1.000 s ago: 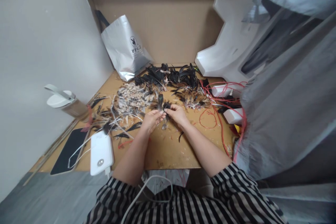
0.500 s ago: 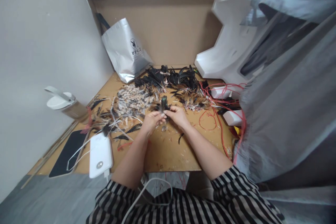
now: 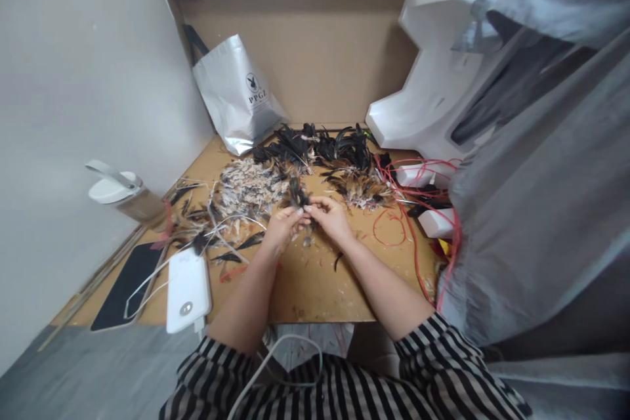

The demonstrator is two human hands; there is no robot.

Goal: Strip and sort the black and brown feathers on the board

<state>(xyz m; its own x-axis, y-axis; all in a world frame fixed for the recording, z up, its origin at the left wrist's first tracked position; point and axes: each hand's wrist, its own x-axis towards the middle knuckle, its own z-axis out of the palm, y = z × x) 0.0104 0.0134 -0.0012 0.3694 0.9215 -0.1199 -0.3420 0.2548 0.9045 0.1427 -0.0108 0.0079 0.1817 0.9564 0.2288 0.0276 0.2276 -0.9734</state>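
Observation:
A small bunch of dark feathers (image 3: 296, 193) stands up from between my two hands over the middle of the table. My left hand (image 3: 284, 228) pinches its lower part. Fingertips of my right hand (image 3: 331, 218) are closed at the same spot, touching the bunch from the right; the quill ends are mostly covered by fingers. Just beyond lie a pile of pale fluffy feathers (image 3: 246, 187), black feathers (image 3: 344, 146) along the back, and brown feathers (image 3: 361, 189) to the right.
A silver bag (image 3: 236, 95) leans at the back left. At left are a lidded cup (image 3: 125, 197), a phone (image 3: 128, 285) and a white power bank (image 3: 188, 292) with cables. Red cord (image 3: 414, 256) tangles at right, beside white plastic (image 3: 408, 92) and grey cloth (image 3: 536, 210).
The feather bunch between my hands has tipped leftward, and its green-black tip no longer stands upright over the right fingers. Both hands stay in nearly the same place.

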